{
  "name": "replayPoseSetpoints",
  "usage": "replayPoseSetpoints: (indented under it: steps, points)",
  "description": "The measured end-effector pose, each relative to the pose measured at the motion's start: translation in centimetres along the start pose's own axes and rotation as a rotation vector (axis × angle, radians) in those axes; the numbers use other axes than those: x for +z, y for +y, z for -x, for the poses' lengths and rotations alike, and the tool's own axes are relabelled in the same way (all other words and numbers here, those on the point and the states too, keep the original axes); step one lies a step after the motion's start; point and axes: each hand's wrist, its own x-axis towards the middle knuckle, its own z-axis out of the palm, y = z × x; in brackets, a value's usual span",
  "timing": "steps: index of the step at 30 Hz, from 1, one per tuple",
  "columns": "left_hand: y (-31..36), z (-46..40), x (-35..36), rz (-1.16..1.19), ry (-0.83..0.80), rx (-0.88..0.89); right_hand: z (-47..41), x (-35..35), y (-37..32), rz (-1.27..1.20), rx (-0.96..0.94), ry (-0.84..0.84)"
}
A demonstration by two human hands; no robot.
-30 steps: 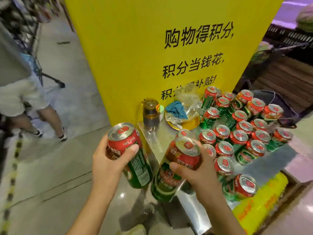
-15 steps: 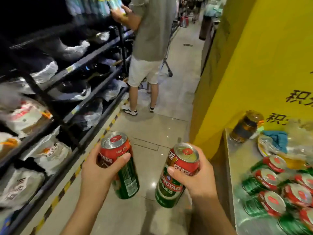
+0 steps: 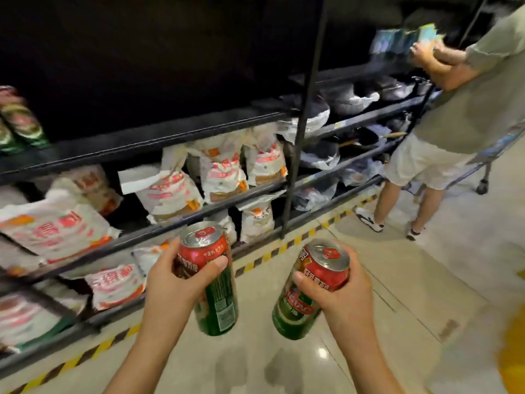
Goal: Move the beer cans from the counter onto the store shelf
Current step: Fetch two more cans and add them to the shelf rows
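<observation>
open dark upper shelf (image 3: 159, 137), cans (image 3: 20, 120) at its far left, rice bags (image 3: 221, 169) filling lower tiers

View turned from the yellow sign and worktop, both now out of frame, to the black shelf (image 3: 159, 143) head-on. 2 cans (image 3: 17, 120) appear at upper left; the other shopper (image 3: 460, 115) has shifted right.

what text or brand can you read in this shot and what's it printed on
"NGTAO": partial brand on the green band of the beer can in the right hand.
Beer can in the left hand: white Chinese characters and back label, too blurred.
White sacks on the shelf: red characters, blurred.
</observation>
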Motion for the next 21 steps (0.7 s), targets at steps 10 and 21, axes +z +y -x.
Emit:
replayPoseSetpoints:
  steps: [10,21]
  points:
    - [-4.8,-4.8,-19.8,0.035,0.356,-0.119,-1.9,23.2,-2.3,-0.024,-0.037,-0.358]
    - [-7.1,-13.6,-27.9,0.046,0.606,-0.146,-9.1,38.5,-4.4,0.01,-0.042,-0.579]
